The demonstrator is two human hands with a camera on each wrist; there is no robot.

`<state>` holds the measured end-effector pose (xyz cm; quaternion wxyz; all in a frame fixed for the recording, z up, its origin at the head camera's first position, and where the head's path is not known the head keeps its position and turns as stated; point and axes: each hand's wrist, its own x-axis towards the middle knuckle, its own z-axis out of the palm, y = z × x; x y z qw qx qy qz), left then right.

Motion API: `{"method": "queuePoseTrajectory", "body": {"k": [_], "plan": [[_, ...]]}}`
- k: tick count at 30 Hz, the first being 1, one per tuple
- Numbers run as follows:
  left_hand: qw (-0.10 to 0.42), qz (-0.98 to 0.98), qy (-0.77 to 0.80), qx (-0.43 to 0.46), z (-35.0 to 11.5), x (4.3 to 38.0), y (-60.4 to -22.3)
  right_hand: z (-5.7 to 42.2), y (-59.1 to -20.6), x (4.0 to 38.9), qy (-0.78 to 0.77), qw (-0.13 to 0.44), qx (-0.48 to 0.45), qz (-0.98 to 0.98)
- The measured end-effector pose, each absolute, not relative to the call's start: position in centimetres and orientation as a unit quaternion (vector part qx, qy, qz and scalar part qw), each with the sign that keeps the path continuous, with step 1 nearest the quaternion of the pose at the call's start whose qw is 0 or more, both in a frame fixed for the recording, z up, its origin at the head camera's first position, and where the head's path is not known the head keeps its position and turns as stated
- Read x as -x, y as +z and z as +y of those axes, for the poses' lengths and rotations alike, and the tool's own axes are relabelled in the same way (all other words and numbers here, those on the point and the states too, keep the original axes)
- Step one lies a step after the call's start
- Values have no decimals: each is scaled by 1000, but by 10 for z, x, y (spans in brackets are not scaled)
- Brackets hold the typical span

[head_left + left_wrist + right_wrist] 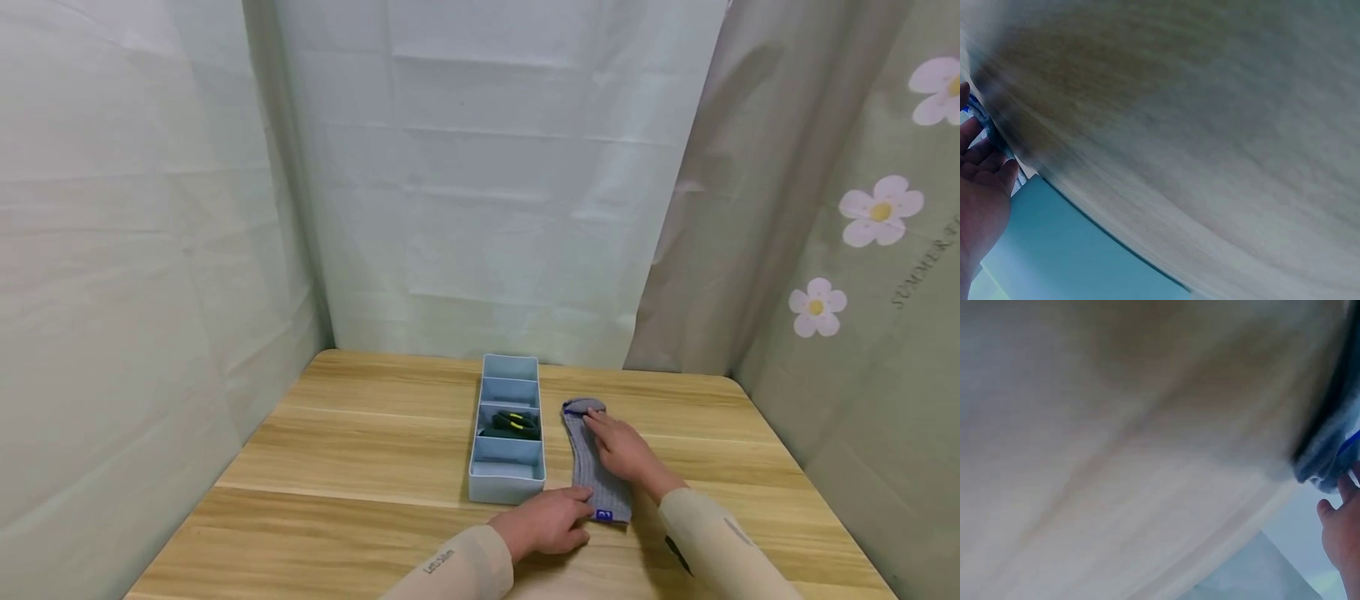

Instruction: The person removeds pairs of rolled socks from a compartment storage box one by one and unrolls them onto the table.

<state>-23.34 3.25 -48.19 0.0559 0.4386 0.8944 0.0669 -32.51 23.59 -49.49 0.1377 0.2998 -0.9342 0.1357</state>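
A grey ribbed sock lies lengthwise on the wooden table, its blue-labelled cuff towards me and its toe end folded over at the far end. My left hand touches the left side near the cuff with extended fingers. Higher up, the fingers of my right hand rest on the sock by the folded toe. The left wrist view catches my left hand at the edge of the sock. At the right border of the right wrist view, my right hand is beside the grey fabric.
Left of the sock stands a light blue divided box with several compartments in a row. One compartment holds a dark folded bundle with yellow marks. Pale curtains surround the table at the back and sides.
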Motion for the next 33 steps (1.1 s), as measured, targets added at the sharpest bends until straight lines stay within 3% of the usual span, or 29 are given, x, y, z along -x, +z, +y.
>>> {"method": "queuePoseTrajectory", "body": {"k": [13, 21, 27, 33], "plan": [[33, 891, 62, -449, 32, 233, -484, 218, -478, 355, 114, 17, -246, -962], [44, 891, 70, -446, 33, 233, -486, 211, -476, 362, 91, -92, -190, -973], [61, 897, 70, -431, 35, 232, -484, 218, -476, 357, 72, -91, -189, -975], [63, 900, 66, -426, 36, 231, -483, 223, -475, 347, 66, -32, -227, -971]]}}
